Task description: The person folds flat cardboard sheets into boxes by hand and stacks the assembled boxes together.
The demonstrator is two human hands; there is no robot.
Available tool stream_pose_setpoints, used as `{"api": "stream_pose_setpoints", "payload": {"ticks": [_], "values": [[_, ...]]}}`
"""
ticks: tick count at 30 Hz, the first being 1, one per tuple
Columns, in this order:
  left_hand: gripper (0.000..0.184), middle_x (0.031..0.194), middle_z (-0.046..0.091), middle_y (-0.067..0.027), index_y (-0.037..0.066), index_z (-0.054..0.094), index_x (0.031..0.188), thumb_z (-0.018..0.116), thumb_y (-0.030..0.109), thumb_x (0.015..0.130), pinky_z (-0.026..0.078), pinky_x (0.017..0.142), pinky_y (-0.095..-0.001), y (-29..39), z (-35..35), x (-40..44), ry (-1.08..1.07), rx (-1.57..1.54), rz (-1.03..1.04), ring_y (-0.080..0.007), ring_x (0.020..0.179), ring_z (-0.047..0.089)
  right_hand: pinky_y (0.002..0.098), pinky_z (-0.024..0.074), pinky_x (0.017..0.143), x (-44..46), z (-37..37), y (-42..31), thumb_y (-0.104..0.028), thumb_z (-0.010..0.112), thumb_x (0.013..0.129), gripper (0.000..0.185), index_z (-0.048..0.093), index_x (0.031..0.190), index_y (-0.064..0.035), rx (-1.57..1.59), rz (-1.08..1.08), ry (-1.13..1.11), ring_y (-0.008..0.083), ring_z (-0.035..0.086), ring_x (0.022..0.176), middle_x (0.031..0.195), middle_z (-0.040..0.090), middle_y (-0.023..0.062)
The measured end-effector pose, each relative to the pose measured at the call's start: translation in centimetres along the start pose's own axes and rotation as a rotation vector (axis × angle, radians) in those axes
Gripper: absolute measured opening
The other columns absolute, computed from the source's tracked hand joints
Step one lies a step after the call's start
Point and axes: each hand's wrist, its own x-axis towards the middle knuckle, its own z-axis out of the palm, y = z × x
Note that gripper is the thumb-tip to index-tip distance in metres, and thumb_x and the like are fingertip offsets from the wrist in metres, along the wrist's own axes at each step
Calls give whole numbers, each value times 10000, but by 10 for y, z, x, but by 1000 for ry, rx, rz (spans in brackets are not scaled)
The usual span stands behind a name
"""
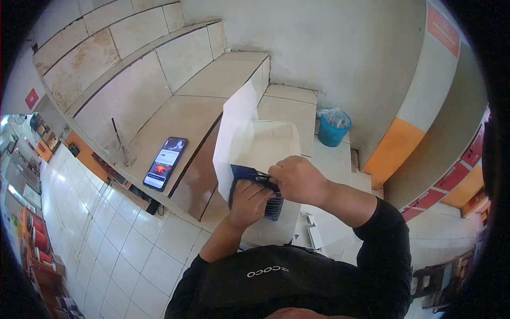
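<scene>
An open white cardboard box (273, 142) stands on the tiled step in front of me, its lid (234, 125) raised on the left. At the box's near end is a dark blue and black bundle of thin flat pieces with ridged edges (273, 208); I cannot make out what they are. My left hand (249, 202) lies over the bundle with its fingers curled against it. My right hand (298, 179) pinches at the bundle's upper edge, close to the left fingertips. The fingers hide much of the bundle.
A phone (166, 163) with its screen lit lies on the tiled ledge at left, beside a clear cup (125, 155) holding a dark stick. A blue bin (334, 128) with a plastic liner stands at the back right. White cardboard pieces (314, 234) lie near my body.
</scene>
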Motion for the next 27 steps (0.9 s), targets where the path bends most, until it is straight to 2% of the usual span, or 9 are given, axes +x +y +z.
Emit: {"api": "stream_pose_setpoints", "payload": {"ticks": [3,9,12,15,21,24,27], "values": [[118,805,578,-56,65,630,792,640,79,675,364,675,-382,-2,-1,-3,-55,12,-21,-237,744,509,406,454,618,-2,6,1,-75,615,705,106,518,716,-33,61,81,190,317,569,629,642,546,139],[157,814,571,-36,85,641,840,631,85,684,355,695,-367,-1,-1,-3,-36,44,28,-220,748,500,390,450,641,-3,2,-4,-64,624,605,168,525,739,-45,-89,-6,4,296,564,665,667,542,116],[158,808,566,-33,90,642,846,636,102,689,350,687,-364,-3,-4,-1,-63,17,30,-218,743,494,381,452,654,-5,5,-3,-70,618,567,205,528,751,-50,-96,-44,5,285,560,679,701,546,106],[145,802,564,-34,85,633,834,645,132,697,346,676,-365,-4,-6,-1,-83,101,85,-219,739,493,387,457,664,-7,5,-1,-78,619,596,197,531,770,-51,-76,-83,-52,284,571,698,721,551,106],[93,792,554,-27,78,615,772,637,139,705,338,665,-366,-2,-8,8,-187,70,-26,-217,748,498,393,470,678,-3,-14,-6,-89,616,658,185,547,822,-37,-142,43,-300,298,594,737,722,566,122],[88,794,553,-29,81,620,761,641,145,704,340,675,-371,-5,-9,10,-170,-3,-48,-224,751,498,409,479,705,1,-10,-7,-136,586,740,144,587,843,-36,-110,46,-385,316,610,779,792,612,150],[79,837,556,-37,90,635,753,643,154,706,367,772,-390,-2,-11,13,-128,10,-6,-236,811,518,411,489,689,1,-5,-4,-130,562,752,157,589,859,-18,-79,49,-365,327,618,772,789,620,170]]}}
